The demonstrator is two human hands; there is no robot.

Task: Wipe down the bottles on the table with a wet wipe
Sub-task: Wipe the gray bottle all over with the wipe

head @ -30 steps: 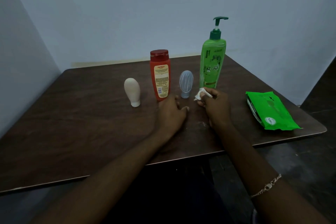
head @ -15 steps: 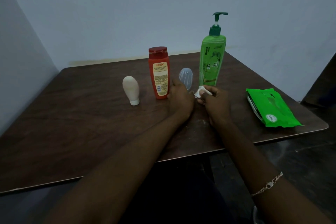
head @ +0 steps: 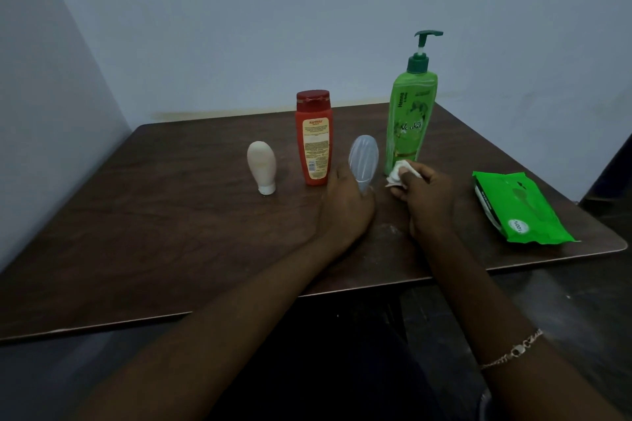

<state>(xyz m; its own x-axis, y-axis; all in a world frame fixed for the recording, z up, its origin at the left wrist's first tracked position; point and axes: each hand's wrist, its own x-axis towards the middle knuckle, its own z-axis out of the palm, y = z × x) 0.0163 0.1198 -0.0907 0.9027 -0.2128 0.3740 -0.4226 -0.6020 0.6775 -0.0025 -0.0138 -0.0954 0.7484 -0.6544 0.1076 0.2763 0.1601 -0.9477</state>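
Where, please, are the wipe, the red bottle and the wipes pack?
wipe (head: pixel 398 174), head view, crumpled middle.
red bottle (head: pixel 314 143), head view, label.
wipes pack (head: pixel 519 205), head view, top face.

bottles (head: pixel 313 140) on table (head: pixel 171 215), packet (head: pixel 516 208) right

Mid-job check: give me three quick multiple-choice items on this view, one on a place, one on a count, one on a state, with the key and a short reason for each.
1. Where does the green wipe pack lie?
A. at the table's right end
B. between the bottles
C. at the table's left end

2. How many bottles stand on the table?
A. two
B. four
C. six

3. What is the right hand doing?
A. resting empty
B. pressing the pump
C. holding a white wipe

Key: 1 A, the pack lies right of the green pump bottle. 2 B, cream, red, clear and green. 3 C, the crumpled wipe shows at its fingertips.
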